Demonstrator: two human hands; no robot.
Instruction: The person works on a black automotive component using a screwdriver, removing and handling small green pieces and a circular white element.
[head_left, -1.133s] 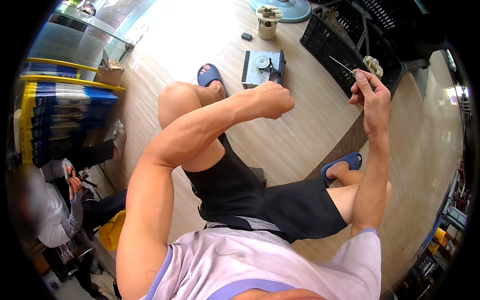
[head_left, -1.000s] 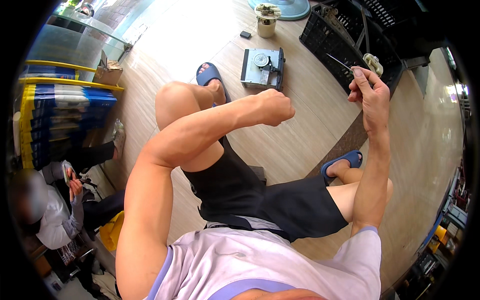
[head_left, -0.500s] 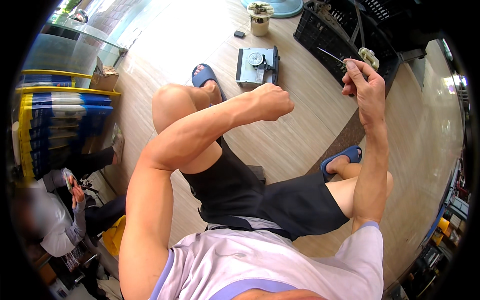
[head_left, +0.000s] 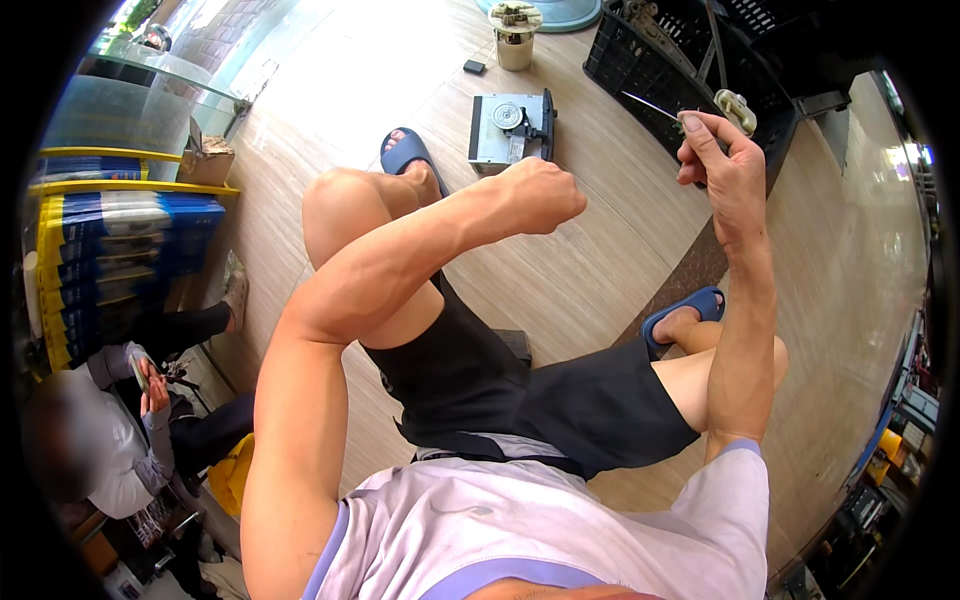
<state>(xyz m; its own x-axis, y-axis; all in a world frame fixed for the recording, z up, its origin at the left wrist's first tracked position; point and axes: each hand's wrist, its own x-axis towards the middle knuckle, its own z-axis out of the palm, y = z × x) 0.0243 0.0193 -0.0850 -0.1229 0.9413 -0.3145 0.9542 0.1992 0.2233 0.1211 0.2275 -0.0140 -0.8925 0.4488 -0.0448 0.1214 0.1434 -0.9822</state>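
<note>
My left hand (head_left: 545,198) is closed in a fist above the floor, its back turned up; whatever its fingers may hold is hidden. Further right, my right hand (head_left: 728,165) is raised and pinches a thin screwdriver-like tool (head_left: 650,104) between thumb and fingers. Its slim metal shaft points up and to the left; the handle is mostly covered by the fingers. Just beyond my left fist, a silver disc-drive unit (head_left: 490,150) lies on the floor, with a round plate on top and a black edge on its right side.
A small black block (head_left: 474,67) and a white cylindrical part (head_left: 514,50) are past the drive. A black crate (head_left: 620,65) with metal parts stands at the far right. My feet wear blue sandals (head_left: 405,152). Another person (head_left: 110,440) sits at left beside a yellow-edged rack (head_left: 140,187).
Both hands keep their grips and nearly the same place. The view has shifted slightly. The right hand and its tool have moved a little up and left.
</note>
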